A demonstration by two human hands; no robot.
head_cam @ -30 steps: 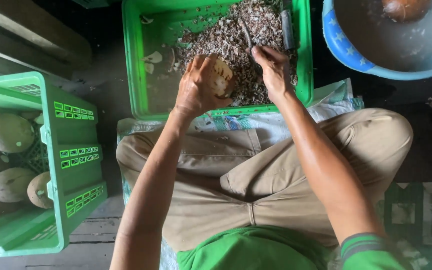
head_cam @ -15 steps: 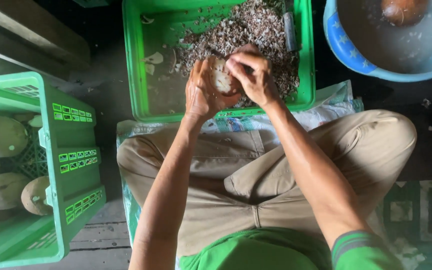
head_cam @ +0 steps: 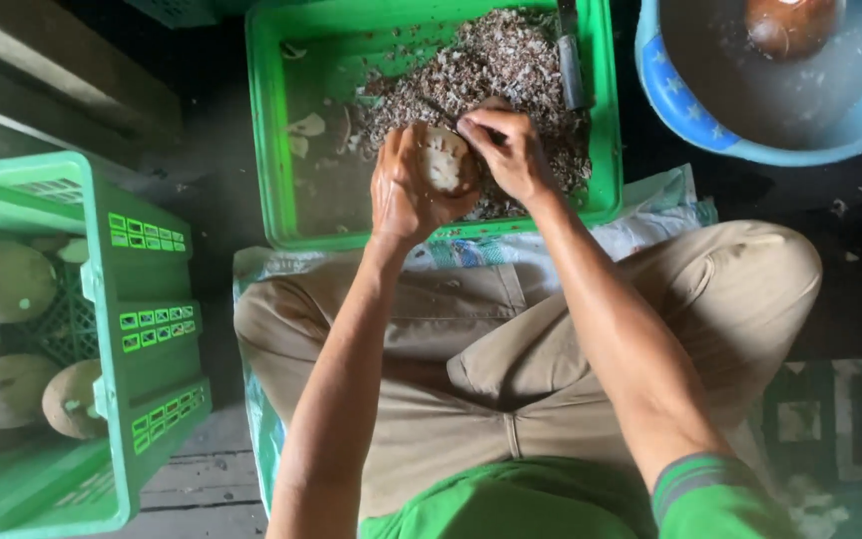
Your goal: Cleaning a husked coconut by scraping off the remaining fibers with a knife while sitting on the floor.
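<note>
Since a second ago, right hand (head_cam: 511,152) moved onto coconut (head_cam: 444,160), gripped by left hand (head_cam: 406,185) over green tray (head_cam: 281,130), fingers pinching, so peeling continues.

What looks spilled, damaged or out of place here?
Nothing stands out. The brown shavings lie inside the green tray, and the left hand and right hand hold the pale round piece above it.

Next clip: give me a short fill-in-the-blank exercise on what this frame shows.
1. The left hand cups a round, pale nut over a tray coloured ____.
2. The heap of shavings lies inside the ____.
3. The tub at top right is coloured ____.
4. The crate of round husked fruits stands on the person's ____ side.

Missing words: green; tray; blue; left
</note>
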